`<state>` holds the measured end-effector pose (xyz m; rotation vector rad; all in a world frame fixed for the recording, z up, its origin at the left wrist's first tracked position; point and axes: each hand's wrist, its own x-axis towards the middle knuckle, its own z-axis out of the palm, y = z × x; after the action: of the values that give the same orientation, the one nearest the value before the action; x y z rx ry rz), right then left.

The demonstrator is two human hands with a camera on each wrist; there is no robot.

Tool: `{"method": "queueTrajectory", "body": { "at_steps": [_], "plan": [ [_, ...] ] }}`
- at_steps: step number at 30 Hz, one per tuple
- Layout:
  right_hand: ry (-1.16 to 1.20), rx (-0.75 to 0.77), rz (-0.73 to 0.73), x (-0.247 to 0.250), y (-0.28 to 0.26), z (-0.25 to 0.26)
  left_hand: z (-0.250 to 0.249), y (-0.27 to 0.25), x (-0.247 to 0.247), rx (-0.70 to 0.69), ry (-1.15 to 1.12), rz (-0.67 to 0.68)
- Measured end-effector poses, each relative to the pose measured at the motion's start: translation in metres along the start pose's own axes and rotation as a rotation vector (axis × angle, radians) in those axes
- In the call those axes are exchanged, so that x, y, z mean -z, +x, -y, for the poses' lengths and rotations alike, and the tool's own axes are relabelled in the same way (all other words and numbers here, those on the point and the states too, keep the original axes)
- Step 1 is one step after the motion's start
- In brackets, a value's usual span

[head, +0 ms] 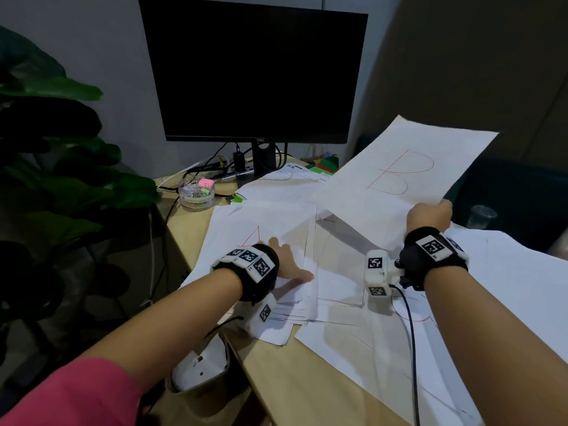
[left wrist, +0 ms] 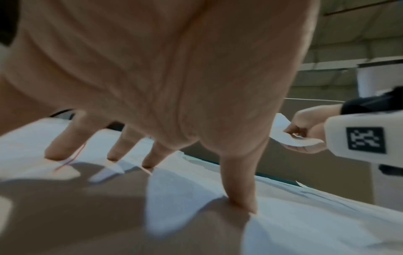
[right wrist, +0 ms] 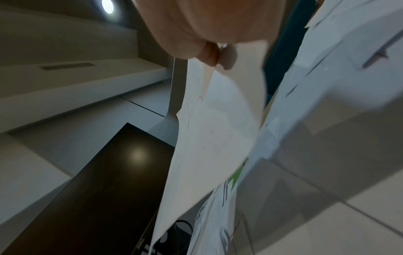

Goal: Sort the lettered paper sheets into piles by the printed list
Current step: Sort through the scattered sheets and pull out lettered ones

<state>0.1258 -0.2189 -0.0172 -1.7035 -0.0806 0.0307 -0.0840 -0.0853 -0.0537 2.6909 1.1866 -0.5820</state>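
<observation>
A white sheet (head: 399,176) with a large red B is hanging in the air over the right of the worktop (head: 310,382), tilted, its near edge pinched between the curled fingers (right wrist: 209,55) of the right hand (head: 428,215). The left hand (head: 285,262) is pressing spread, straight fingers (left wrist: 237,186) onto a pile topped by a red A sheet (head: 255,222). Loose sheets are overlapping to the worktop's near edge, and a dark monitor (head: 255,75) is standing behind.

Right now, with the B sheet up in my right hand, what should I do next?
Probably carry the white paper sheet with the red B away from the red A sheet your left hand presses flat, and start a separate pile; the letters differ.
</observation>
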Motion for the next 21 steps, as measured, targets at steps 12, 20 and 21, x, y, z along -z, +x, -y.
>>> {"method": "queueTrajectory", "body": {
  "at_steps": [12,20,21],
  "plan": [
    [0.151,-0.117,0.197,-0.029,-0.006,-0.016,0.015,0.012,-0.011,-0.035,-0.074,-0.030],
    [-0.668,0.023,0.428,-0.011,-0.019,-0.020,0.050,-0.006,0.040,0.029,-0.388,-0.137],
    [-0.713,0.067,0.455,-0.011,-0.020,-0.020,0.060,-0.013,0.055,0.036,-0.402,-0.155]
  ]
}}
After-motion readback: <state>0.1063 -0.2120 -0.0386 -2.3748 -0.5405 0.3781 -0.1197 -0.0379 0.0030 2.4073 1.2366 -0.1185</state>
